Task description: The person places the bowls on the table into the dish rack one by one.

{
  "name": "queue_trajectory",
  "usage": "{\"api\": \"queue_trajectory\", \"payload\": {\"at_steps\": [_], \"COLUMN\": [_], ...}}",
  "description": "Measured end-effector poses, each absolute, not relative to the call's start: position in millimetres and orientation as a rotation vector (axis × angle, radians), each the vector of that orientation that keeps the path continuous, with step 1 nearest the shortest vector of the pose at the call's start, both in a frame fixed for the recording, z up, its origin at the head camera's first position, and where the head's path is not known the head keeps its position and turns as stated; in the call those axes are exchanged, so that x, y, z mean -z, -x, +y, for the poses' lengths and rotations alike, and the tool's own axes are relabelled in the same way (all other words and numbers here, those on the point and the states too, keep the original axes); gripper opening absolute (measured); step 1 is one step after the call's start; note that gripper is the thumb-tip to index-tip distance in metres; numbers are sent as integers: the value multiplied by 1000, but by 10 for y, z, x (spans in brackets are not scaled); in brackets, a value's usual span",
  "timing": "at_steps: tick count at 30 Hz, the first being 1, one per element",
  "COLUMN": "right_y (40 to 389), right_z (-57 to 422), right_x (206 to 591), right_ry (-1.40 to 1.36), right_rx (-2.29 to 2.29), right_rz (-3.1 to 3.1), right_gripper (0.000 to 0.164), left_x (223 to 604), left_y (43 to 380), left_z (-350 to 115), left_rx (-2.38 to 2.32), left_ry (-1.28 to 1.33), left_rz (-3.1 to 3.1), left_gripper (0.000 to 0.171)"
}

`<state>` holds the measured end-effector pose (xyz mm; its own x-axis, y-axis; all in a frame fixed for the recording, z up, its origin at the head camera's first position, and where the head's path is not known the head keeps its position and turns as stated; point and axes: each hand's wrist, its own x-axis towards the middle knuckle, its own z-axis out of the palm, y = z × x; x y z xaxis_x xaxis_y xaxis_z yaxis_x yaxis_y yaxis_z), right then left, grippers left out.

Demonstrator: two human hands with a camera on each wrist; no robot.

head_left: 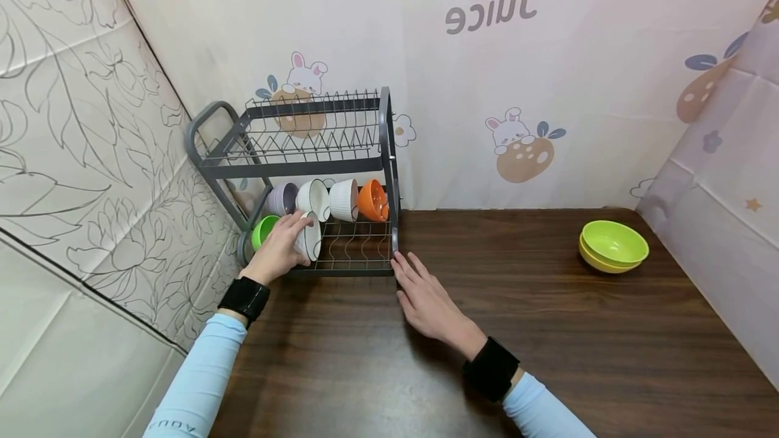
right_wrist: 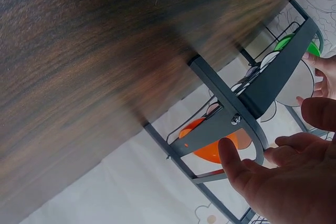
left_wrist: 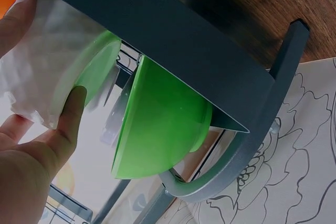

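Note:
My left hand (head_left: 280,249) grips a white bowl (head_left: 311,238) with a dark rim, tilted on its side at the front of the dish rack's lower tier. In the left wrist view the fingers press this white bowl's (left_wrist: 47,51) textured outside and its base. Just left of it stands a green bowl (left_wrist: 157,124), also on its side. At the rack's front right corner, the fairly straight fingers of my right hand (head_left: 429,299) touch the grey frame of the dish rack (head_left: 292,169); the right wrist view shows the palm beside that frame.
Behind, on the lower tier, sit a purple bowl (head_left: 281,199), a white bowl (head_left: 314,200), a ribbed white cup (head_left: 343,200) and an orange bowl (head_left: 372,201). Two stacked bowls, a green one (head_left: 615,242) over a yellow one (head_left: 599,263), stand at the table's right.

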<state>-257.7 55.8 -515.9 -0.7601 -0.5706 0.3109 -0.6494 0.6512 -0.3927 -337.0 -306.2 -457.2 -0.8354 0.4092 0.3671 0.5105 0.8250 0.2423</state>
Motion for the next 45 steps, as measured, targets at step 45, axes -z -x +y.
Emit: {"api": "queue_trajectory", "payload": {"at_steps": [45], "right_y": [2572], "right_z": [554], "right_x": [5148], "right_ry": [-1007], "right_rx": [-686], "right_rz": [-2740], "right_gripper": [61], "left_x": [4458], "left_y": [3349], "left_z": [-3053], "left_rx": [449], "left_ry": [619], "left_rz": [-2911], "left_gripper": [92]}}
